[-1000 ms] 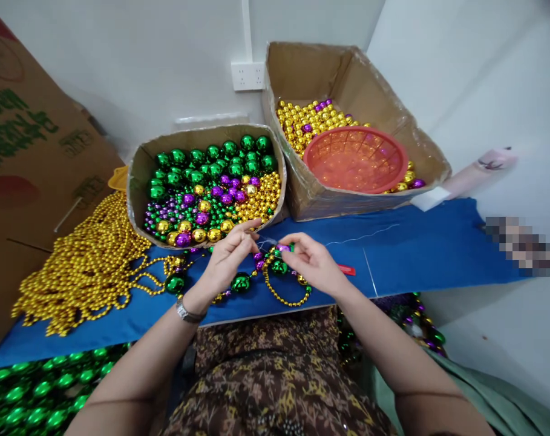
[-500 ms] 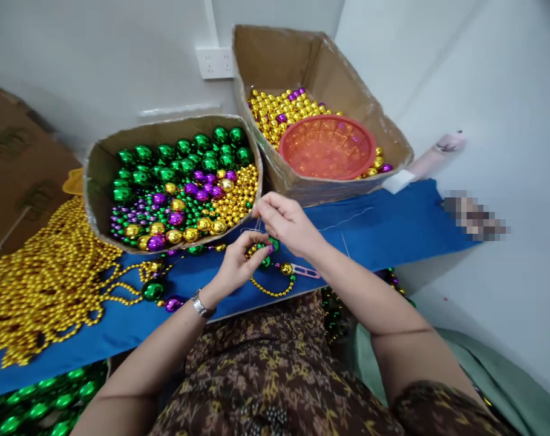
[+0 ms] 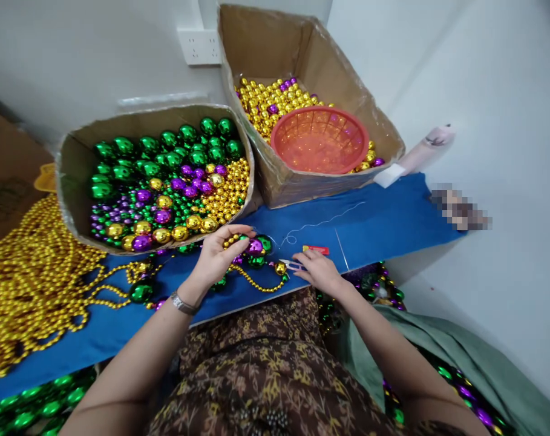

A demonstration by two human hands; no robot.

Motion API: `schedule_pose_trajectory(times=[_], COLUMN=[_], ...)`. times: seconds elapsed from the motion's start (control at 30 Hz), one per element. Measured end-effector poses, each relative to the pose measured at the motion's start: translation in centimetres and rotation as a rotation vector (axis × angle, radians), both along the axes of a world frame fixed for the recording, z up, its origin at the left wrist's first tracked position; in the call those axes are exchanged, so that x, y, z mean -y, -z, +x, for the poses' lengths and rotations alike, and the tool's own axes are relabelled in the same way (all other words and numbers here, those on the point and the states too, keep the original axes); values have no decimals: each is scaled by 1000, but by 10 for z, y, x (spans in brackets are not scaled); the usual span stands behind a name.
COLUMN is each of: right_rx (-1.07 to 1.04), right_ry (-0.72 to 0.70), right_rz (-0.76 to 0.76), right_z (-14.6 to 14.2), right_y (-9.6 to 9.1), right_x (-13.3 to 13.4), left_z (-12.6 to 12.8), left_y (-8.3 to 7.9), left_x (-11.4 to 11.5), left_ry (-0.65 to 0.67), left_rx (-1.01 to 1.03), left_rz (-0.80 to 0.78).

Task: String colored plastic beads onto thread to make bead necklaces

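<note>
Pinching bead strand (image 3: 256, 245) in left hand (image 3: 218, 254), touching snips (image 3: 293, 264) with right hand (image 3: 320, 272).
Compared with half a second ago, lowered the right hand from above the left to the tabletop (image 3: 388, 212), fingers now at the snips' handles, too covered to tell whether gripped; kept left thumb and fingertips closed on the strand, just in front of the left box (image 3: 134, 121). Uncovered a red item (image 3: 317, 249) behind the right hand, near loose white thread (image 3: 291, 240). Packed into the left box: big green balls at the back, small purple and green beads at left, small gold ones at right, larger gold and purple balls along the front. Heaped in the right box (image 3: 265, 36): mostly gold beads, some purple, with a red basket (image 3: 297, 151) resting on top.
</note>
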State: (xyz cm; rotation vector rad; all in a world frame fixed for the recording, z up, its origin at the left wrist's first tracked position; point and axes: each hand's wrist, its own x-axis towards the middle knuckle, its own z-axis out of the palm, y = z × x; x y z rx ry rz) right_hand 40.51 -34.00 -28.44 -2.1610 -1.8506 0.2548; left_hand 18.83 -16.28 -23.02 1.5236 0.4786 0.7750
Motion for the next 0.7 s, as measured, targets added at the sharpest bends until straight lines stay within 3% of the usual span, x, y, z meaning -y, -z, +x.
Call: schedule_pose_trajectory(times=[0.1,0.17,0.3,0.4,0.53,0.7], right_rx=[54,-13,-445,-759,-635,-448], right_ry=[-22,66,252,155,-66,-179], right_rz=[21,69,144,142,195,217], right_z=[9,14,5,-19,-43,-51], right_y=[15,14,-13,-44,-78,-91], right_x=[10,12,6,-9,-33,-50], left_z=[-2,-3,-4,-4,-5,-6], left_y=[4,5,3,-3,-9,-11], left_x=[-1,-1,-1,1,3,4], left_ry=[48,61,60,95,169,227], left_rx=[25,45,45,31,-10,-40], left_rz=[-10,8,71,99,122,161])
